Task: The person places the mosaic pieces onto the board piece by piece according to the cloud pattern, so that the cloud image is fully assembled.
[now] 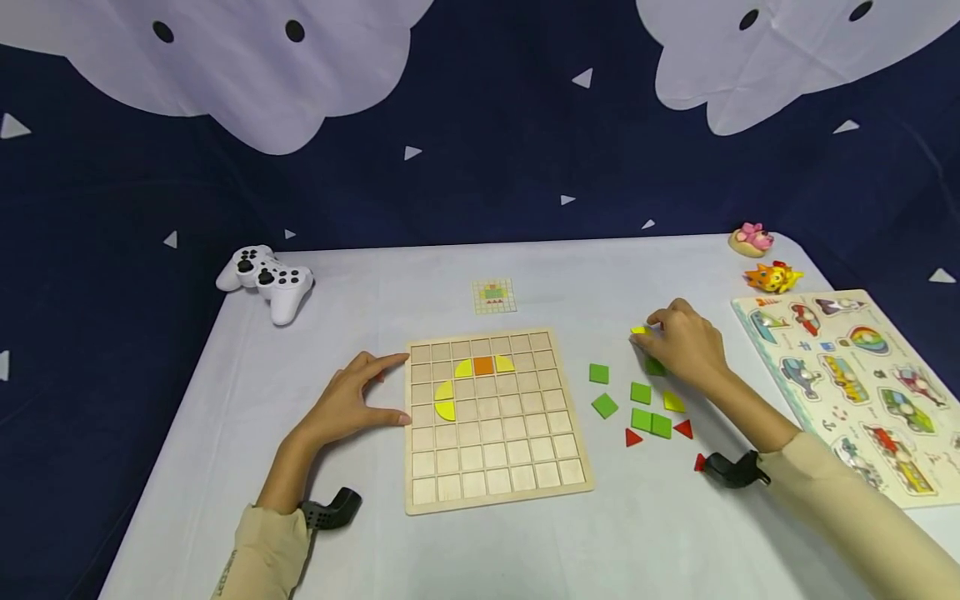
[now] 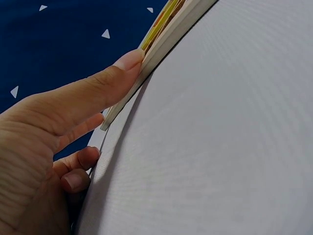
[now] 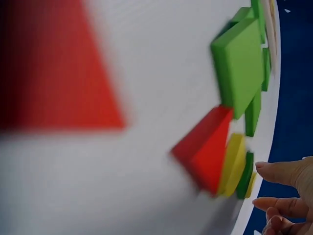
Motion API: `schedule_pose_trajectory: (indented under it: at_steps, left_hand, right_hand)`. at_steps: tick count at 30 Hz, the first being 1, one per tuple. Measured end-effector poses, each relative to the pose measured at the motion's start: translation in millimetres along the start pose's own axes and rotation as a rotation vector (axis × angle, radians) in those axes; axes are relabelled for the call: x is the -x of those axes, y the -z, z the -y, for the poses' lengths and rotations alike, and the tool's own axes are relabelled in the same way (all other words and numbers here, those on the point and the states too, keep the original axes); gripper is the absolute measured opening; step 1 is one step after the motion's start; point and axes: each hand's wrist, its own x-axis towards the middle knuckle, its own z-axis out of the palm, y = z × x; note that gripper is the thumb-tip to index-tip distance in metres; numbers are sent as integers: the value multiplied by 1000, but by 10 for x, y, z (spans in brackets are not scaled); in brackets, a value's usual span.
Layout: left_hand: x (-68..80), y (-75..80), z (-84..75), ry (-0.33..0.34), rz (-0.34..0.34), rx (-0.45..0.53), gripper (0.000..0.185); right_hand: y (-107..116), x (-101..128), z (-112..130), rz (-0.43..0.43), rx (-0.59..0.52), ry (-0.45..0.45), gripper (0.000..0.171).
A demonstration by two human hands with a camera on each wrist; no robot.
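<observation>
A wooden grid board (image 1: 495, 481) lies on the table, holding an orange square (image 1: 483, 367) and several yellow quarter-round pieces (image 1: 446, 411). My left hand (image 1: 348, 402) rests at the board's left edge, thumb and forefinger spread apart. In the left wrist view its thumb (image 2: 128, 61) touches the board's side (image 2: 161, 46). Right of the board, my right hand (image 1: 686, 343) is over a yellow piece (image 1: 640, 330). The right wrist view shows thumb and forefinger apart on either side of that yellow piece (image 3: 251, 186); contact is unclear.
Loose green squares (image 1: 641, 392), red triangles (image 1: 633, 437) and another yellow piece (image 1: 673, 402) lie between board and right arm. A small pattern card (image 1: 494, 297) is behind the board. A white game controller (image 1: 266, 282), a picture puzzle (image 1: 847, 375) and two figurines (image 1: 772, 277) stand around.
</observation>
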Motion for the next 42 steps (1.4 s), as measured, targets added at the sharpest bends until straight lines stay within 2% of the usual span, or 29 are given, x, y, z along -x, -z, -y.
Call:
schedule_pose_trajectory:
  at_steps: [4, 8, 13, 17, 21, 25, 30, 33, 42]
  left_hand:
    - [-2, -5, 9, -2, -2, -12, 91]
    - [-4, -9, 16, -10, -10, -20, 91]
    - [-9, -16, 12, -16, -12, -23, 90]
    - [-15, -12, -1, -7, -4, -15, 91]
    - [-22, -10, -2, -3, 2, -16, 91]
    - [-20, -17, 3, 3, 1, -23, 91]
    - [-6, -35, 17, 10, 0, -26, 92]
    - [-9, -36, 28, 8, -2, -28, 92]
    - [-10, -34, 22, 9, -2, -21, 92]
  right_hand:
    - [-16, 5, -63, 19, 11, 9, 40]
    - [-23, -24, -80, 36, 9, 56, 33]
    - [-8, -75, -85, 100, -12, 107, 28]
    - [5, -100, -87, 143, -35, 113, 32]
    - [-11, -109, -77, 108, -42, 106, 35]
    - [-61, -110, -30, 79, -21, 136, 33]
    - [-76, -90, 14, 86, 1, 185, 26]
    - [-58, -81, 1, 94, -11, 198, 28]
    - [-48, -82, -20, 62, -19, 89, 39]
